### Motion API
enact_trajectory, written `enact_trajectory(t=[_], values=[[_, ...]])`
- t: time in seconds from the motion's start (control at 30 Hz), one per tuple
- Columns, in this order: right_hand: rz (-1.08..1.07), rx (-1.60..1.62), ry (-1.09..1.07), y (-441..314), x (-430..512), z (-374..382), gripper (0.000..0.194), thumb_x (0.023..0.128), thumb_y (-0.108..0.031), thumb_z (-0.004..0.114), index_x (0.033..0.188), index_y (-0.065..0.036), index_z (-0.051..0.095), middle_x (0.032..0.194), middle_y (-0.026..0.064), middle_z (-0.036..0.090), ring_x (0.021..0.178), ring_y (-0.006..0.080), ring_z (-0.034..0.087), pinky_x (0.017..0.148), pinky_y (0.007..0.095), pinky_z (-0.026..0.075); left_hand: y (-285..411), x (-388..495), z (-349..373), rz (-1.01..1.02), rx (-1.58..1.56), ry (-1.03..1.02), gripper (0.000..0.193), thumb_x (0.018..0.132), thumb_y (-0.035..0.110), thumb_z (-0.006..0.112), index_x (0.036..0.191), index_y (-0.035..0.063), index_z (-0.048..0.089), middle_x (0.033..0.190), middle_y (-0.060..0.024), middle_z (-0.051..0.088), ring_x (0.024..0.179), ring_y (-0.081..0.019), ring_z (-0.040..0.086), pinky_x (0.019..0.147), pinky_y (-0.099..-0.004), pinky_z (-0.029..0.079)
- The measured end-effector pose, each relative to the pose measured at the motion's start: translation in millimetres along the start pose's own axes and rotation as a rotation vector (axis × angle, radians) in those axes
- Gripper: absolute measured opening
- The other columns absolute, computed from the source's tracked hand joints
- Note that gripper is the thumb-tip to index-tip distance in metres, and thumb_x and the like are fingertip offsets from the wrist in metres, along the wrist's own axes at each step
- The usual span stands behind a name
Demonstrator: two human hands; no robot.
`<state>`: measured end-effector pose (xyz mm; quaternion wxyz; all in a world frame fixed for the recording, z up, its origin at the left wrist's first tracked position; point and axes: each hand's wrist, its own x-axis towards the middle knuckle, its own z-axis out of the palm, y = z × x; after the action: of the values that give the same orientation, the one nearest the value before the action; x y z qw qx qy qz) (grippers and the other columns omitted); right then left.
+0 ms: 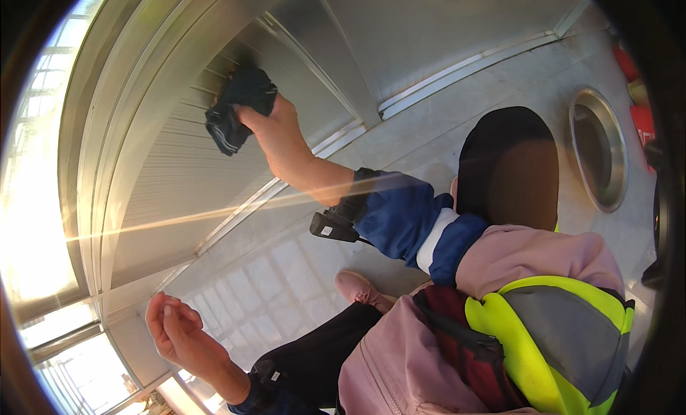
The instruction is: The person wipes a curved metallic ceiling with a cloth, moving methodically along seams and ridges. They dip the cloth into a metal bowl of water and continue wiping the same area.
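My right hand (273,131) grips a bunched dark cloth (241,107) with pale stripes at its edge. The cloth lies against a ribbed light-coloured wall panel (187,174), and the fingers behind it are mostly hidden. Lower down, my left hand (179,329) is raised near the panel's lower corner, apart from it. Its fingers are curled together with the thumb against them, and nothing shows in them.
A metal basin (599,147) stands on the grey tiled floor (300,254), beyond my bent black-clad knee (509,168). Red objects (643,125) lie past it. A metal track (466,69) runs along the wall's foot. Bright window panes (37,200) are at the left.
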<state>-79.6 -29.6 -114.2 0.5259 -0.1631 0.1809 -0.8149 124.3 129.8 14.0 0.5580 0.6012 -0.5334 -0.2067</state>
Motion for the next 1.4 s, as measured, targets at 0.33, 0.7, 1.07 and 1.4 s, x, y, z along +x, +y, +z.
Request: enact_trajectory(t=[0.33,0.7,1.07,1.4], values=[[0.185,-0.165,0.843,108.4,21.8,-196.5,0.016,0.088,-0.014,0.069,0.100,-0.005,0.064,0.090,0.0027,0.064,0.073,0.0145,0.062,0.059,0.0322,0.048,-2.6,3.4,12.8,-0.002,0.055,-0.030,0.020,0.093,0.003,0.050,0.108,0.0018,0.063,0.087,-0.0029,0.059,0.061,-0.0042,0.045,0.049,-0.0178,0.027],[0.708,0.026,0.827,147.7,7.6,-273.1,0.032,0.093,-0.025,0.064,0.120,-0.009,0.054,0.102,0.0104,0.065,0.080,0.0275,0.064,0.067,0.0483,0.053,-10.6,6.9,6.8,0.032,0.042,-0.109,0.019,0.095,0.004,0.050,0.109,0.0009,0.063,0.088,-0.0039,0.060,0.062,-0.0053,0.045,0.050,-0.0191,0.028],[0.829,-0.168,-0.463,69.5,-34.5,-104.9,0.041,0.091,-0.024,0.066,0.125,-0.002,0.059,0.111,0.0090,0.069,0.098,0.0173,0.069,0.079,0.0342,0.059,-52.2,6.2,40.3,-0.101,0.434,-0.460,0.045,0.092,0.012,0.060,0.137,0.0069,0.053,0.134,-0.0102,0.052,0.123,-0.0265,0.049,0.105,-0.0392,0.038],[0.762,-0.303,-0.748,12.1,-45.0,-55.3,0.031,0.098,-0.033,0.058,0.108,-0.006,0.068,0.088,0.0041,0.069,0.068,0.0128,0.064,0.063,0.0284,0.055,-67.9,-4.1,53.0,-0.448,0.007,-0.456,0.047,0.093,0.014,0.059,0.137,0.0001,0.047,0.091,-0.0060,0.064,0.060,-0.0113,0.050,0.056,-0.0245,0.041]])
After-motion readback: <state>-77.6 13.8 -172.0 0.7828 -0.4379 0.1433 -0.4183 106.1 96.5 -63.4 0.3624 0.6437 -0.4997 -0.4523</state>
